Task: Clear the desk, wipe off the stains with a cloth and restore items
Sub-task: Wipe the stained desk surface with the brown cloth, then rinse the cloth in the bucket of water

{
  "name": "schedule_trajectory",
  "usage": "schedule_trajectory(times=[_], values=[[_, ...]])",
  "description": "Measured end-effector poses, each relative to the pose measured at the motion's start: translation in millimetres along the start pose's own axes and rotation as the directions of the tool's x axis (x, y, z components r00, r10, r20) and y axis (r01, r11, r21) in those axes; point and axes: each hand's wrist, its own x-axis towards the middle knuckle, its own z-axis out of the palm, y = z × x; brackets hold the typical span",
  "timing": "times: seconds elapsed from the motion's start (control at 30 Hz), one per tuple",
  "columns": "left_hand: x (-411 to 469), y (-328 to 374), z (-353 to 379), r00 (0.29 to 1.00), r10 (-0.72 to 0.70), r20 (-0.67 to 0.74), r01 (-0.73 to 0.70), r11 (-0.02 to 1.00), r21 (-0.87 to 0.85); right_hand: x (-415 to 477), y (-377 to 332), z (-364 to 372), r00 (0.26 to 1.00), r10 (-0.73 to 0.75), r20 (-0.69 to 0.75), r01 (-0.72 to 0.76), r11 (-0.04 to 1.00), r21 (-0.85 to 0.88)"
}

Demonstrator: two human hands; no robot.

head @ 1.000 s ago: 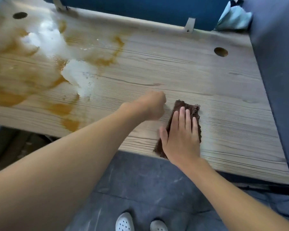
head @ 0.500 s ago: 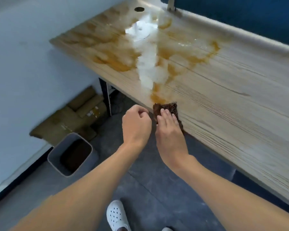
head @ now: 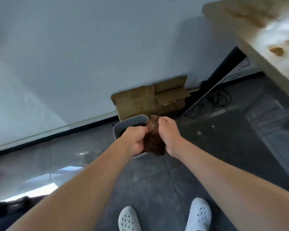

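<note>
Cloth (head: 154, 143) gripped over bin (head: 117, 128): left hand (head: 135, 140), right hand (head: 169, 135).

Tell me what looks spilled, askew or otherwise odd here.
Brown stains blotch the desk at upper right, unwiped. Flattened cardboard lies askew by the wall behind the grey bin; a loose cable coils on the floor. The left hand and right hand hold the brown cloth over that bin.
</note>
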Motion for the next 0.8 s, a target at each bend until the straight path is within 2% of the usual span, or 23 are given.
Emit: schedule_trajectory(times=[0.13,0.23,0.3,0.4,0.47,0.53,0.6,0.7,0.8], values=[[76,-19,-53,0.998,-0.008,0.056,0.015,0.992,-0.127,83,47,50,0.984,0.097,0.152,-0.097,0.995,-0.008],[138,-37,-77,0.997,0.069,0.026,-0.064,0.983,-0.174,141,90,77,0.967,0.136,0.216,-0.115,0.987,-0.109],[184,-49,-88,0.992,0.121,-0.019,-0.122,0.968,-0.22,181,120,93,0.965,0.134,0.228,-0.09,0.977,-0.193],[255,-68,-103,0.965,0.195,-0.175,-0.232,0.946,-0.225,236,163,114,0.959,0.122,0.256,-0.034,0.946,-0.323],[297,-79,-111,0.939,0.201,-0.28,-0.265,0.941,-0.211,267,187,120,0.954,0.078,0.29,0.08,0.865,-0.496],[331,-88,-115,0.921,0.197,-0.335,-0.28,0.934,-0.223,296,208,123,0.937,0.0,0.349,0.249,0.698,-0.671],[358,-94,-115,0.929,0.196,-0.313,-0.278,0.928,-0.246,316,227,127,0.874,-0.023,0.485,0.4,0.601,-0.692],[387,-101,-112,0.942,0.189,-0.277,-0.249,0.947,-0.202,337,247,134,0.823,0.035,0.567,0.442,0.588,-0.678],[398,-103,-109,0.946,0.203,-0.254,-0.216,0.976,-0.022,349,254,137,0.831,-0.046,0.555,0.525,0.396,-0.754]])
